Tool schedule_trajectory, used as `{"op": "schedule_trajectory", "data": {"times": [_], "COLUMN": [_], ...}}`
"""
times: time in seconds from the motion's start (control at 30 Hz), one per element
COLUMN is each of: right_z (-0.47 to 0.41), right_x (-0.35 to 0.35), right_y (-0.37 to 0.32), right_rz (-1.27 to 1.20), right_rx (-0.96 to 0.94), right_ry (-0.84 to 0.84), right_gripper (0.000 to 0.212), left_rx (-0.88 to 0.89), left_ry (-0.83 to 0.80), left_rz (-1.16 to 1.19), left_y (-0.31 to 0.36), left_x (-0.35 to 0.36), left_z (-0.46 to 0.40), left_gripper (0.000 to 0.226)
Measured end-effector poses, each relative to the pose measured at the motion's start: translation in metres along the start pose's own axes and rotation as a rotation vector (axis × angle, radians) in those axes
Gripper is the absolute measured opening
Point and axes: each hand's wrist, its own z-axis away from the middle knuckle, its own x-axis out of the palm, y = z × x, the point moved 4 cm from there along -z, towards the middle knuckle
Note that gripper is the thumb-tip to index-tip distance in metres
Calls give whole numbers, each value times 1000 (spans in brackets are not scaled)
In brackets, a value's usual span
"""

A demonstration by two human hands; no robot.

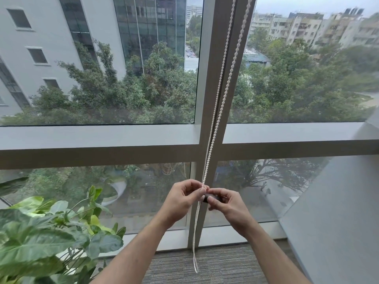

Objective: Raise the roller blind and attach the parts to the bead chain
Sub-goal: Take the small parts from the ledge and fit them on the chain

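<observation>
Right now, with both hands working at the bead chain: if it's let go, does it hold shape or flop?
Probably flops: below the left hand the bead chain hangs limp to a loop just above the carpet. Likely light, since a fingertip pinch holds it. The small beads look smooth, so it may slide through fingers. The dark part in the right hand looks rigid.

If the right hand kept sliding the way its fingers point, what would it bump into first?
Probably the white bead chain, then the left hand. The right hand, pinching a small dark part, points left at them, almost touching, though depth is unclear.
</observation>
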Motion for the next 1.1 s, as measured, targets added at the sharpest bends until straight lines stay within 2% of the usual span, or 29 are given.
{"op": "schedule_trajectory", "data": {"times": [0.17, 0.4, 0.6, 0.9, 1.0, 1.1], "right_z": [5, 21, 39, 68, 78, 86], "right_x": [2, 4, 8, 22, 28, 32], "right_y": [17, 53, 83, 134, 149, 163], "right_rz": [158, 241, 311, 512, 571, 655], "right_rx": [-7, 75, 133, 240, 285, 297], "right_ry": [70, 112, 164, 172, 156, 125], "right_gripper": [18, 14, 15, 34, 35, 26], "left_rx": [41, 64, 3, -53, -61, -50], "left_ry": [78, 89, 58, 6, -3, -13], "left_rz": [-90, -242, -362, -416, -450, -488], "left_y": [-3, -16, -32, -60, -67, -73], "left_x": [-10, -17, -20, -25, -25, -22], "left_z": [1, 17, 34, 56, 59, 61], "left_gripper": [8, 14, 12, 4, 11, 22]}}
